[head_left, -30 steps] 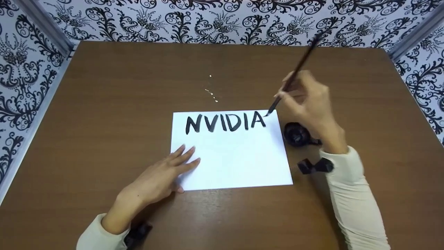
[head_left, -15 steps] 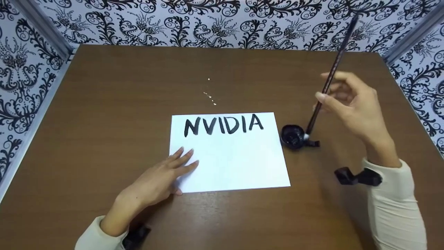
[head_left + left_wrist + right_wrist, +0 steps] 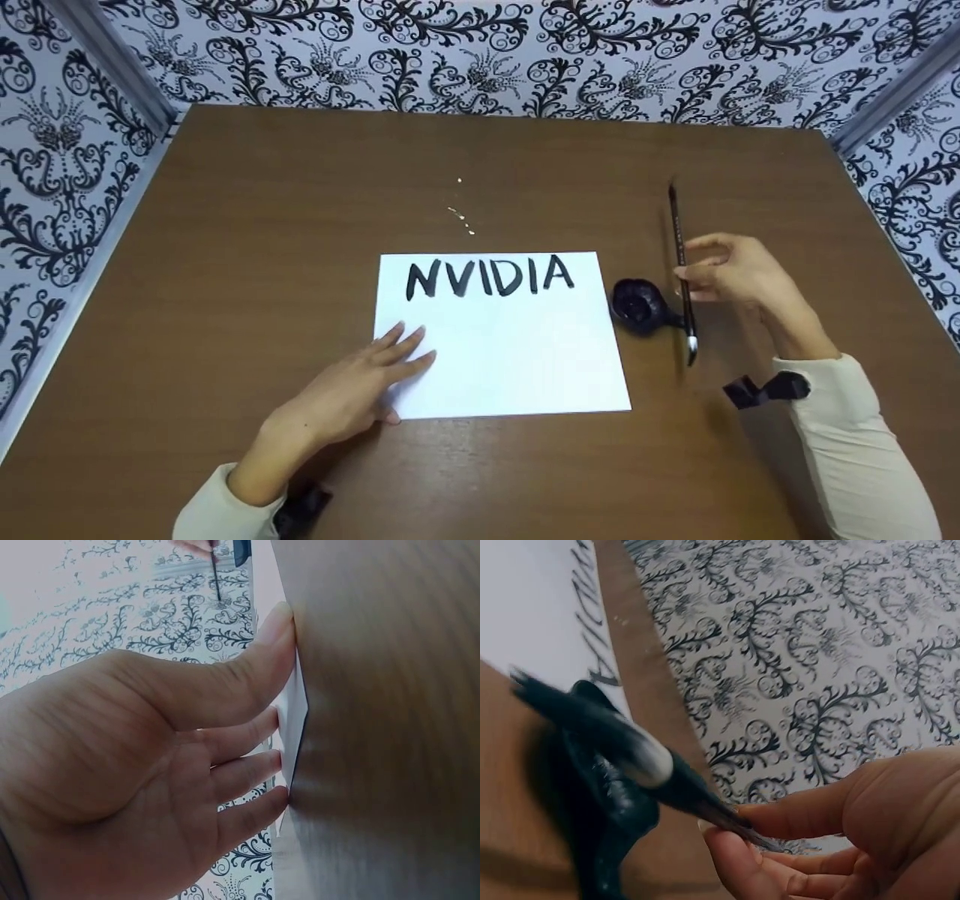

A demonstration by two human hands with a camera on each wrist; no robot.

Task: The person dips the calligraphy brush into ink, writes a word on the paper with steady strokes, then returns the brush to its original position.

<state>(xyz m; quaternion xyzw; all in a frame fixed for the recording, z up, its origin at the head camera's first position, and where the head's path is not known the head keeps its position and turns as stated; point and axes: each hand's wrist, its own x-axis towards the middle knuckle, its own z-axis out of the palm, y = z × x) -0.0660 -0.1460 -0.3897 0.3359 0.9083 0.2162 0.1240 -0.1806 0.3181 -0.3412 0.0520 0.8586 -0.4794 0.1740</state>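
A white sheet of paper (image 3: pixel 510 352) lies on the brown table, with "NVIDIA" lettered in black along its top. My left hand (image 3: pixel 345 390) rests on the paper's lower left corner, fingers spread and straight; in the left wrist view its thumb (image 3: pixel 274 637) and fingertips press at the paper's edge. To the right of the paper, my right hand (image 3: pixel 739 277) pinches a dark paintbrush (image 3: pixel 680 247) by its handle. The brush's black bristles point toward the near side, beside a small black paint cup with a handle (image 3: pixel 640 306). Up close, the brush (image 3: pixel 652 757) overlaps the cup in the right wrist view.
A few small pale specks (image 3: pixel 461 217) lie on the table (image 3: pixel 262 225) beyond the paper. Patterned black-and-white panels (image 3: pixel 480 60) border the table at the back and both sides. Each sleeve carries a black wrist mount (image 3: pixel 765 390).
My right hand moved right from the last letter to the cup, then lowered toward the table. The brush has swung so its bristles now point nearer me. The left hand stayed on the paper.
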